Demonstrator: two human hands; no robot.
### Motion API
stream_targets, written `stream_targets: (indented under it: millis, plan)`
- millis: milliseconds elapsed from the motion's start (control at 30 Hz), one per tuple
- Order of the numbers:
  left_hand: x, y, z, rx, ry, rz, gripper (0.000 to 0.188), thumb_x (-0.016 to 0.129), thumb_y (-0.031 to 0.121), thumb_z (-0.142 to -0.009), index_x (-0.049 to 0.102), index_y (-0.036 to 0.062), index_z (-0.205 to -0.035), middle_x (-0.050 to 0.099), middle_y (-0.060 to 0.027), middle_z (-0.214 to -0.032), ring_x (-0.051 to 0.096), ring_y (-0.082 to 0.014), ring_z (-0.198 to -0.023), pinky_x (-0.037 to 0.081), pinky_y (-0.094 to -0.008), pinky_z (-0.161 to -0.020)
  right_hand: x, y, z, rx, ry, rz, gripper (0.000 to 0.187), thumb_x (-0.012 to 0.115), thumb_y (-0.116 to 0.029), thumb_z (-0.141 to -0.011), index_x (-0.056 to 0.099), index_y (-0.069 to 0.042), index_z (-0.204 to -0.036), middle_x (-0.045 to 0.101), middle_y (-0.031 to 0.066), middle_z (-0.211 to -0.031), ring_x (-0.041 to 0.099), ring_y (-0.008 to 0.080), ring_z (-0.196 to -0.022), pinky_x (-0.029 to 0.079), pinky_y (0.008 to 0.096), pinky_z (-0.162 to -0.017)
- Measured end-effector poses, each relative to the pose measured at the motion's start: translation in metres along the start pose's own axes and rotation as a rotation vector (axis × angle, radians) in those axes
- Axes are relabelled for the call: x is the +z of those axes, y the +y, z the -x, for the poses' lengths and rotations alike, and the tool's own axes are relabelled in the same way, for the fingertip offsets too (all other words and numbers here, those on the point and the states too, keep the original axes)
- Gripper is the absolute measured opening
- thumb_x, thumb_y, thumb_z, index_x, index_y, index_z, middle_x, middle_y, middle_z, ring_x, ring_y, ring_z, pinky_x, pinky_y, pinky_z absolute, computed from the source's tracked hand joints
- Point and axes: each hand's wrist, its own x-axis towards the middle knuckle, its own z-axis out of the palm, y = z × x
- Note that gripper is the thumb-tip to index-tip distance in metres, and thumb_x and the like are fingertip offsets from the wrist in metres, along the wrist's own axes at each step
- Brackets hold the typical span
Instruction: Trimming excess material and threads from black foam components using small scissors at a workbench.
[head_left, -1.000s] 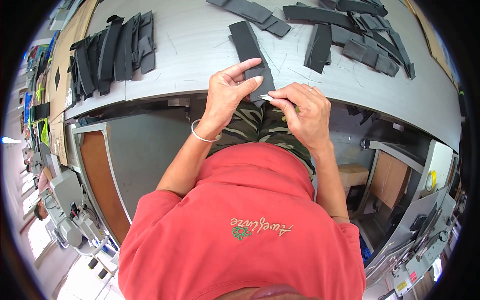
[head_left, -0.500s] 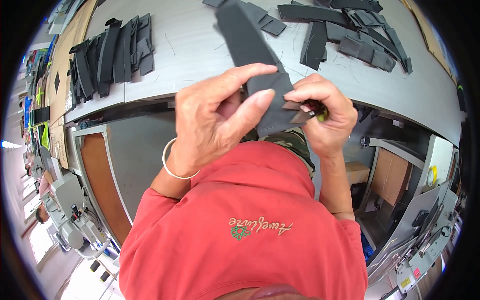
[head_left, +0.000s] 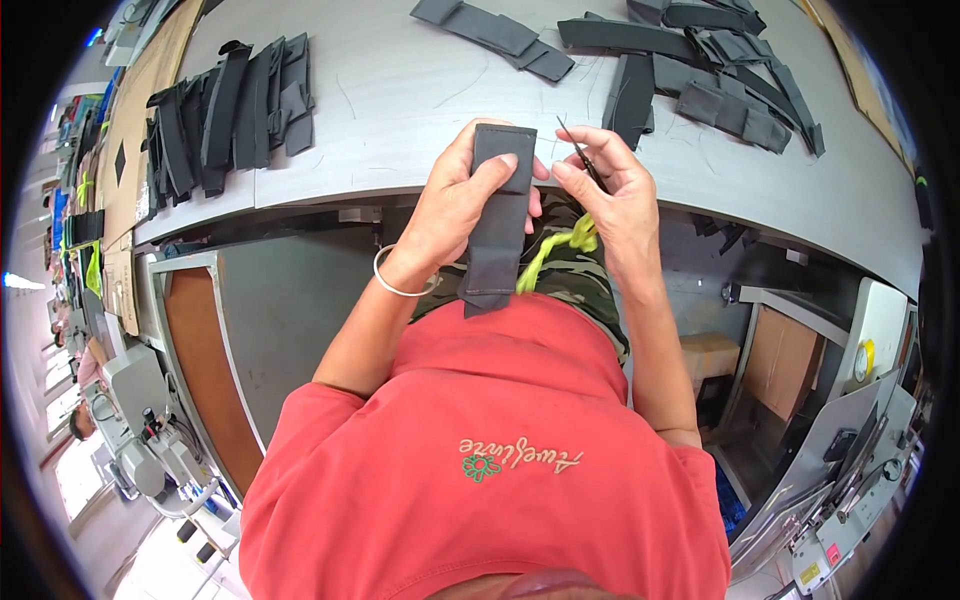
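Grey strip | left hand clamped on it | right hand beside, holding snips

Sewing workshop: pale grey machine at left, dark fabric strips across a worktable.

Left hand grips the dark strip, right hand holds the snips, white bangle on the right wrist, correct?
Not quite: the head view shows the white bangle on the left wrist. The left hand does grip the dark fabric strip and the right hand holds the snips.
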Motion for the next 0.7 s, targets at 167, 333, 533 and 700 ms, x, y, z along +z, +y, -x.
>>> stream_targets:
  millis: [167, 333, 533, 700]
  plan:
    - [-0.008, -0.005, -0.002, -0.092, -0.028, 0.139, 0.017, 0.044, 0.009, -0.095, 0.043, 0.0009, -0.111, 0.061, -0.017, -0.094, 0.064, -0.0208, -0.072, 0.057, -0.0324, -0.059, -0.002, -0.001, 0.0, -0.216, 0.081, 0.349, 0.032, 0.072, -0.011, -0.081, 0.064, -0.01, -0.112, 0.065, 0.0029, -0.088, 0.058, 0.0107, -0.075, 0.047, 0.0257, -0.07]
    - [-0.009, -0.006, -0.002, -0.109, -0.017, 0.16, 0.018, 0.045, 0.01, -0.095, 0.044, -0.0006, -0.11, 0.061, -0.0172, -0.093, 0.064, -0.0211, -0.072, 0.057, -0.033, -0.059, -0.01, 0.001, 0.0, -0.384, 0.132, 0.573, 0.024, 0.072, -0.01, -0.077, 0.069, -0.011, -0.1, 0.066, 0.0045, -0.085, 0.059, 0.0188, -0.073, 0.046, 0.0305, -0.072]
    - [-0.011, -0.009, -0.003, -0.118, -0.012, 0.155, 0.02, 0.046, 0.01, -0.095, 0.044, -0.0014, -0.111, 0.061, -0.0163, -0.093, 0.064, -0.0206, -0.071, 0.057, -0.0325, -0.059, -0.01, 0.001, -0.003, -0.543, 0.135, 0.785, 0.019, 0.071, -0.011, -0.077, 0.071, -0.014, -0.095, 0.065, -0.0016, -0.078, 0.054, 0.0164, -0.066, 0.038, 0.0288, -0.064]
    - [-0.008, -0.01, -0.001, -0.12, -0.033, 0.148, 0.021, 0.046, 0.01, -0.095, 0.045, -0.0016, -0.112, 0.062, -0.0155, -0.092, 0.064, -0.0196, -0.07, 0.057, -0.0321, -0.059, -0.008, 0.001, -0.008, -0.658, 0.131, 0.895, 0.017, 0.072, -0.013, -0.076, 0.071, -0.017, -0.092, 0.065, -0.0036, -0.077, 0.051, 0.0164, -0.063, 0.034, 0.0301, -0.06]
